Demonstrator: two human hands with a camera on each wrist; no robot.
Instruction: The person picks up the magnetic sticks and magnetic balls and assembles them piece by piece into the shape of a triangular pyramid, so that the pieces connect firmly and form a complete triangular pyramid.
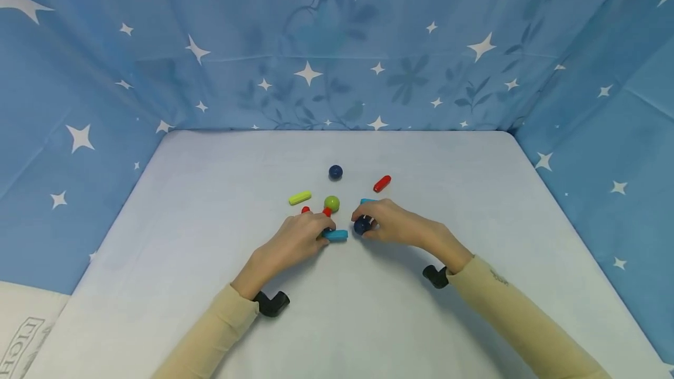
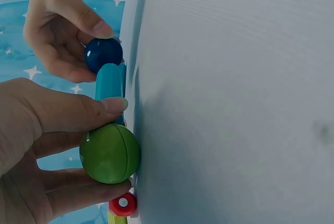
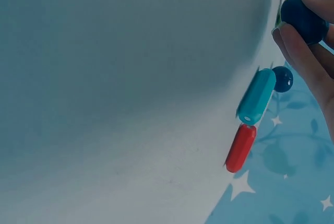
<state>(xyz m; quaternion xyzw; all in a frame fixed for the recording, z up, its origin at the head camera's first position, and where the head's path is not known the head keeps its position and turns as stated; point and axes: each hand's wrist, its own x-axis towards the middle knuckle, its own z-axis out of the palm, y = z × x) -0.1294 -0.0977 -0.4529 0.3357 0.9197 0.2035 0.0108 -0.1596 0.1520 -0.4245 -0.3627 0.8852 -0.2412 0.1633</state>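
My left hand (image 1: 297, 238) grips a green ball (image 2: 109, 153), which the hand hides in the head view. A light-blue rod (image 1: 337, 235) juts rightward from its fingers, the thumb lying across it; I cannot tell whether rod and ball are joined. Just to the right, my right hand (image 1: 397, 224) pinches a dark-blue ball (image 1: 361, 226) between thumb and fingers. In the head view a small gap separates this ball from the rod's end. Past the left fingers, two red pieces show partly, one a red tip (image 1: 305, 210) and the other a red end (image 1: 327, 212).
Behind the hands lie a second green ball (image 1: 332, 203), a yellow-green rod (image 1: 300, 197), another dark-blue ball (image 1: 335, 172) and a red rod (image 1: 382, 183). Another light-blue rod (image 3: 257, 97) is partly covered by the right hand in the head view. Starred blue curtains (image 1: 326, 75) surround the white table (image 1: 210, 168).
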